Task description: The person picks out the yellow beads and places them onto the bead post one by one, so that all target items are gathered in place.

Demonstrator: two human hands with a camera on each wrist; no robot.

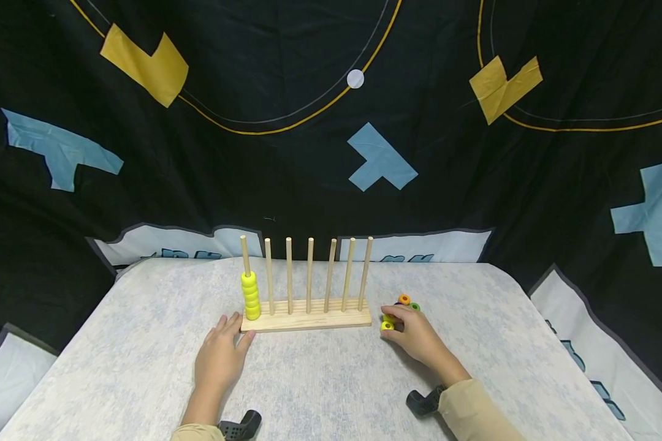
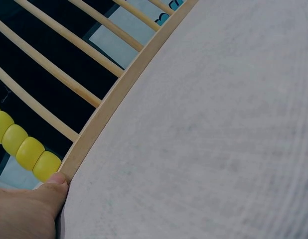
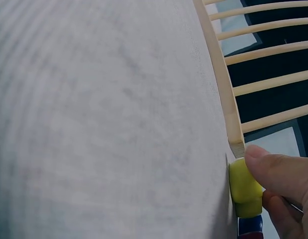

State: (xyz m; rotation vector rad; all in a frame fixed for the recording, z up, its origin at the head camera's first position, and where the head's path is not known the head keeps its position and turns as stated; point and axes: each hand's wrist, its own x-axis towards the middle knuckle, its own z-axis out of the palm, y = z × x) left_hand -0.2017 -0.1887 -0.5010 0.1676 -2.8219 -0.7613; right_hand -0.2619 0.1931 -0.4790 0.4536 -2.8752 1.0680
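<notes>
A wooden bead rack (image 1: 313, 320) with several upright pegs stands on the table. Yellow beads (image 1: 251, 296) are stacked on its leftmost peg, and the other pegs are bare. My left hand (image 1: 219, 355) holds the left end of the rack's base, thumb (image 2: 56, 180) against its front edge by the lowest yellow bead. To the right of the rack, my right hand (image 1: 414, 334) has its thumb and fingers around a loose yellow bead (image 3: 243, 181). Another yellow bead is close beside it. The fingers partly hide these beads.
Just beyond my right hand lie an orange bead (image 1: 404, 299), a green bead (image 1: 414, 307) and a dark blue bead (image 3: 250, 225). The pale table (image 1: 320, 386) ends at a black patterned cloth (image 1: 287, 184) behind.
</notes>
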